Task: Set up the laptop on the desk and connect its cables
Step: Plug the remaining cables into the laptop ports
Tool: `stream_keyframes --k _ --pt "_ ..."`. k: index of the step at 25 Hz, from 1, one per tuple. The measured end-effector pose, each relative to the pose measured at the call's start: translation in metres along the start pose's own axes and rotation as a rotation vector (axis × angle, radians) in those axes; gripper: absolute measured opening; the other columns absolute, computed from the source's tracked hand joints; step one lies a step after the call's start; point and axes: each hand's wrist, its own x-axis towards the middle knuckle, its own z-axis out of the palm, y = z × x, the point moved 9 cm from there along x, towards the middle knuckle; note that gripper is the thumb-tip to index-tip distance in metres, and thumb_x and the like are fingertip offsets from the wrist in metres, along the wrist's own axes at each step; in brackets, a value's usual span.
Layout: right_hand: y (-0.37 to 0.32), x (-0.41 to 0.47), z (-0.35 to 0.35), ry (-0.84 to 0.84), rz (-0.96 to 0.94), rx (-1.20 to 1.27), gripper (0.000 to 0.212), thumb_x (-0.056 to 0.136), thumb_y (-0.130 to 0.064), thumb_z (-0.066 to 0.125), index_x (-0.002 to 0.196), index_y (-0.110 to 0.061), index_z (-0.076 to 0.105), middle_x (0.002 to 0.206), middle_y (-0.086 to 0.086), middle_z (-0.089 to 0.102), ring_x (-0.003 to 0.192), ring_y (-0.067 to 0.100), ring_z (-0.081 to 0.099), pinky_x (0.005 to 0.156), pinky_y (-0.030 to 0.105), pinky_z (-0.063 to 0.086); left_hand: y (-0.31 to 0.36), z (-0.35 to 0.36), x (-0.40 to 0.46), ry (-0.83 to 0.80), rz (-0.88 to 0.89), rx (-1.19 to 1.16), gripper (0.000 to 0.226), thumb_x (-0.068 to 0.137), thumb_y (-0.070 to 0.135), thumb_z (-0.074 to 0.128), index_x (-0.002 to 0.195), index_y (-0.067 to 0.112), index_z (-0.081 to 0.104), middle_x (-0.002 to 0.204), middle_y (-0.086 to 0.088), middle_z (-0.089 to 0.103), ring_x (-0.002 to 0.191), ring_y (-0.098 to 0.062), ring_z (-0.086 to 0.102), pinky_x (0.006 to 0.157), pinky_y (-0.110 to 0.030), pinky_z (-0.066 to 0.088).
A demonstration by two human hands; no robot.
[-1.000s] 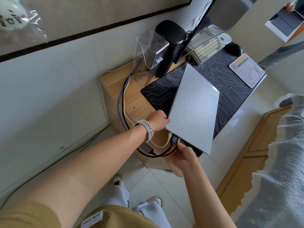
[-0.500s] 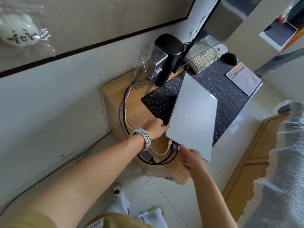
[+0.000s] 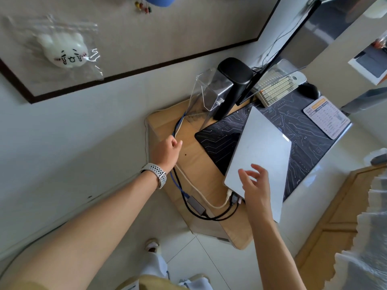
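A closed silver laptop [image 3: 261,151] lies on a black circuit-pattern desk mat [image 3: 226,132] on the wooden desk [image 3: 201,176]. A beige cable [image 3: 201,195], a black cable [image 3: 209,216] and a grey adapter [image 3: 195,204] on a blue cable [image 3: 173,178] run to plugs at the laptop's near corner. My left hand [image 3: 167,151], with a watch on the wrist, pinches the cables near the desk's left edge. My right hand [image 3: 255,185] rests open, fingers spread, on the laptop's near corner.
A black monitor stand [image 3: 232,84], a clear plastic holder [image 3: 205,91], a cream keyboard [image 3: 276,88] and a printed card [image 3: 326,116] sit at the back of the desk. A wall runs along the left; a wooden cabinet [image 3: 335,216] and bedding [image 3: 368,237] stand to the right.
My left hand has left the laptop's edge and moved left and back onto the cables. My right hand has come off the plugs and now lies open on the laptop lid.
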Motion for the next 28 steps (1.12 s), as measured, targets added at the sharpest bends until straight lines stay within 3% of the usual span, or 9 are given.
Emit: stream_keyframes --k 6,10,15,22,28 --pt "-0.02 0.004 0.061 -0.168 -0.068 -0.079 0.035 0.094 -0.033 0.058 0.127 -0.027 0.048 0.111 -0.005 0.061 0.1 0.012 0.059 0.074 0.026 0.047 -0.048 -0.026 0.035 0.084 -0.087 0.073 0.027 0.097 0.035 0.049 0.096 0.011 0.06 0.087 -0.006 0.067 0.085 -0.027 0.062 0.073 -0.032 0.043" --pt "-0.015 0.004 0.087 -0.234 -0.072 -0.19 0.032 0.093 -0.027 0.059 0.124 -0.024 0.053 0.1 -0.013 0.059 0.09 0.005 0.058 0.068 0.022 0.047 -0.083 -0.033 0.073 0.055 -0.2 0.123 0.024 0.097 0.031 0.047 0.105 0.011 0.057 0.103 -0.011 0.068 0.102 -0.031 0.059 0.094 -0.036 0.03" --pt "0.001 0.004 0.121 -0.353 -0.113 -0.386 0.043 0.089 -0.033 0.065 0.128 -0.023 0.051 0.109 -0.011 0.059 0.1 0.009 0.058 0.08 0.024 0.048 -0.102 -0.03 0.103 -0.004 -0.297 0.05 0.029 0.097 0.025 0.048 0.122 0.009 0.051 0.12 -0.017 0.061 0.119 -0.034 0.049 0.1 -0.036 0.035" --pt "0.022 0.008 0.132 -0.432 -0.066 -0.462 0.046 0.089 -0.028 0.066 0.132 -0.022 0.05 0.114 -0.008 0.056 0.104 0.013 0.055 0.082 0.026 0.045 -0.111 -0.015 0.12 -0.084 -0.391 -0.095 0.034 0.097 0.016 0.041 0.131 0.013 0.047 0.125 -0.02 0.058 0.118 -0.039 0.053 0.1 -0.045 0.046" --pt "0.027 0.013 0.12 -0.413 -0.057 -0.477 0.048 0.088 -0.031 0.067 0.132 -0.022 0.05 0.116 -0.009 0.058 0.106 0.013 0.057 0.086 0.027 0.049 -0.122 0.006 0.136 -0.175 -0.488 -0.235 0.061 0.085 0.009 0.032 0.144 0.028 0.034 0.144 -0.011 0.043 0.125 -0.037 0.047 0.093 -0.05 0.053"
